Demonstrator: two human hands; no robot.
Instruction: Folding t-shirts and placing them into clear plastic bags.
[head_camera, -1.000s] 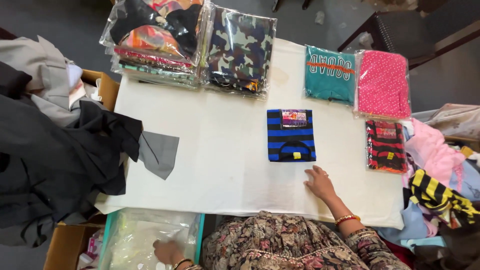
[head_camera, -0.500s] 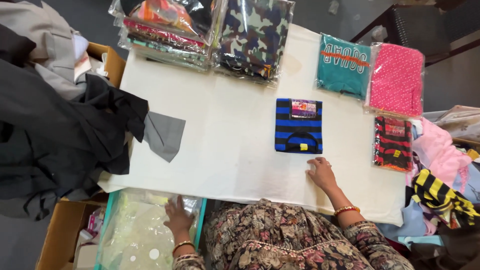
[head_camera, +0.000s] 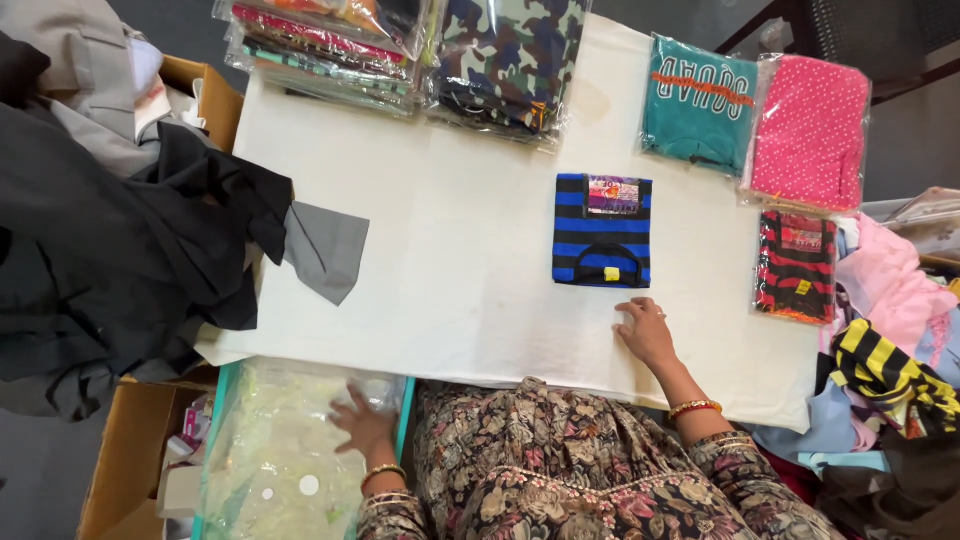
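— While the right hand (head_camera: 648, 333) lies flat on the white cloth-covered table (head_camera: 450, 280), fingers spread and holding nothing, where is the folded shirt?

— The blue-and-black striped knit shirt (head_camera: 602, 231), folded into a neat rectangle with a small yellow tag at its collar, lies just beyond the fingertips, apart from them.

— And the left hand (head_camera: 362, 425)?

— It is down beside the table, fingers open and pressing on a stack of clear, glossy plastic bags (head_camera: 280, 460) inside a teal-rimmed bin (head_camera: 404, 420). Whether its grip has pinched a bag I cannot tell.

— What lies around?

— At the far edge, bagged garments: a camouflage print pack (head_camera: 505, 60), a teal shirt pack (head_camera: 697, 100), a pink dotted pack (head_camera: 810, 135), and nearer, a red-and-black striped pack (head_camera: 797, 265). Dark, limp fabric (head_camera: 120, 260) drapes over the left side.
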